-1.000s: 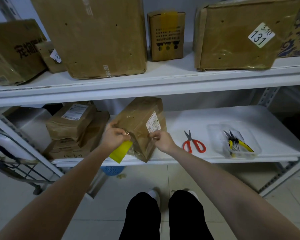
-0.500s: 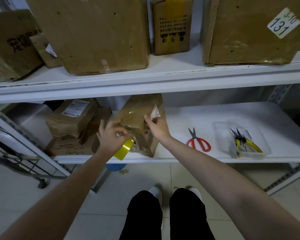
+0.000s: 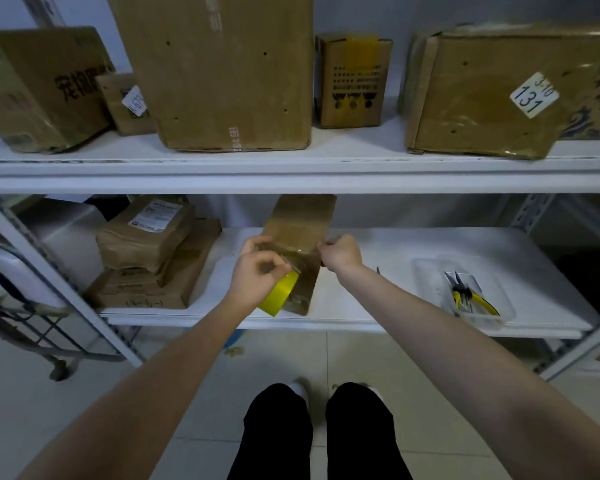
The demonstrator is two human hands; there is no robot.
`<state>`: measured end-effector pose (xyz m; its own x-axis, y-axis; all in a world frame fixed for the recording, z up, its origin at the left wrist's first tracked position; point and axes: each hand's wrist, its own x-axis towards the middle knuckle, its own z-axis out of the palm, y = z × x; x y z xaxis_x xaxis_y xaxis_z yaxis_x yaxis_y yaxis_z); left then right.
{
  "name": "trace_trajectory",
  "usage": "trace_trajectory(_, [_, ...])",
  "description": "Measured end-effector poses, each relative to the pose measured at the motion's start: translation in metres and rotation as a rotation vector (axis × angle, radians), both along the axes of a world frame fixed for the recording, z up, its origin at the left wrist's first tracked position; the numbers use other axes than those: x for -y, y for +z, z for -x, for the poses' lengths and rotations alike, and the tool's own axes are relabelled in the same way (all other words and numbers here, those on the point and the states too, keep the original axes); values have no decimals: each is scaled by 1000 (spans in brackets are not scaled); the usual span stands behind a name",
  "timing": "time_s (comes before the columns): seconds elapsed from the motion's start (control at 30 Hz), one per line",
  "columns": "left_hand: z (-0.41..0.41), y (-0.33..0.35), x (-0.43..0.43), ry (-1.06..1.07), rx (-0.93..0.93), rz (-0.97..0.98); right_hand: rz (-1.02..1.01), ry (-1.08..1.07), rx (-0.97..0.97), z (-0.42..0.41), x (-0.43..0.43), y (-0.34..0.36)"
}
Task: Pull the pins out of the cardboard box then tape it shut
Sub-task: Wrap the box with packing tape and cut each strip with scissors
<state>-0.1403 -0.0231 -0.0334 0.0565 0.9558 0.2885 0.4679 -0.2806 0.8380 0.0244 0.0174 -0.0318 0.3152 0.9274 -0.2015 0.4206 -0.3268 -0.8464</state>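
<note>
A small brown cardboard box (image 3: pixel 300 223), wrapped in glossy tape, stands on the lower white shelf (image 3: pixel 378 306) near its front edge. My left hand (image 3: pixel 257 273) holds a yellow tape roll (image 3: pixel 279 296) against the box's near left side. My right hand (image 3: pixel 340 252) pinches the box's right edge, where a strip of clear tape stretches across the front face between both hands. No pins are visible on the box.
Stacked brown parcels (image 3: pixel 146 251) sit at the shelf's left. A clear plastic tray (image 3: pixel 465 292) at the right holds yellow-handled pliers (image 3: pixel 468 297). Scissors are mostly hidden behind my right forearm. Large boxes (image 3: pixel 215 71) fill the upper shelf. A wire cart (image 3: pixel 32 306) stands at the left.
The box has been turned and now stands more square to me. My right hand moved from the front label to the right edge. The left hand with the roll shifted slightly down-left.
</note>
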Motion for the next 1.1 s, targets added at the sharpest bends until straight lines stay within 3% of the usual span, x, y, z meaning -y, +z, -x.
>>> trace_trajectory(0.13, [-22, 3, 10, -173, 141, 93, 40, -84, 19, -43, 8, 1])
trace_trajectory(0.27, [-48, 3, 16, -313, -8, 240, 50, -101, -91, -52, 12, 5])
trace_trajectory(0.37, [-60, 2, 18, -401, -127, 325, 174, 18, 143, -47, 16, 12])
trace_trajectory(0.43, [-59, 5, 18, -400, -114, 361, 222, -25, 209, -52, 12, 8])
trace_trajectory(0.53, [-50, 11, 15, -365, -77, 374, 261, -21, 4, -61, 5, -7])
trace_trajectory(0.67, [-31, 19, 11, -249, 159, 418, 341, 144, -282, -77, 22, -15])
trace_trajectory(0.73, [-19, 22, 6, -211, 224, 479, 388, 192, -331, -85, 32, -19])
trace_trajectory(0.83, [-7, 23, 6, -208, 69, 660, 429, 194, -419, -89, 42, -29])
trace_trajectory(0.9, [-2, 18, 9, -194, -64, 741, 419, 168, -369, -85, 42, -35])
trace_trajectory(1.1, [1, 10, 9, -141, -35, 769, 241, 41, -31, -65, 40, -41])
